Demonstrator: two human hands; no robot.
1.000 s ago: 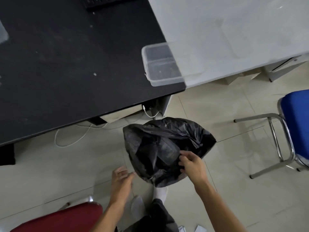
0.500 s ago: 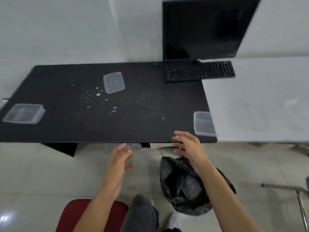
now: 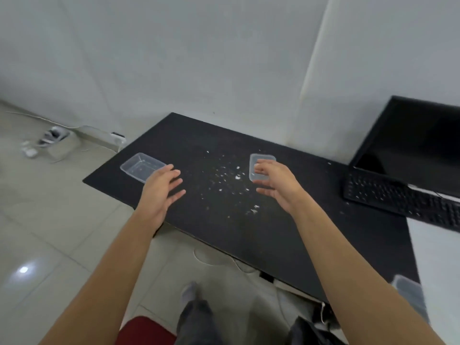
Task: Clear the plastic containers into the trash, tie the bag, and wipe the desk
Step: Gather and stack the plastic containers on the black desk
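A black monitor (image 3: 418, 135) stands dark at the right, with a black keyboard (image 3: 403, 202) just in front of it. A white power strip (image 3: 99, 138) lies along the wall on the pale tiled floor (image 3: 49, 220). A white cable (image 3: 214, 261) loops on the tiles, and a red chair seat (image 3: 146, 331) shows at the bottom edge.

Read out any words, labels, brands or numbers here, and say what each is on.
Nothing legible anywhere.
On the keyboard: key legends too blurred to read.
On the monitor: screen dark, no brand shows.
On the left container and middle container: no labels show.
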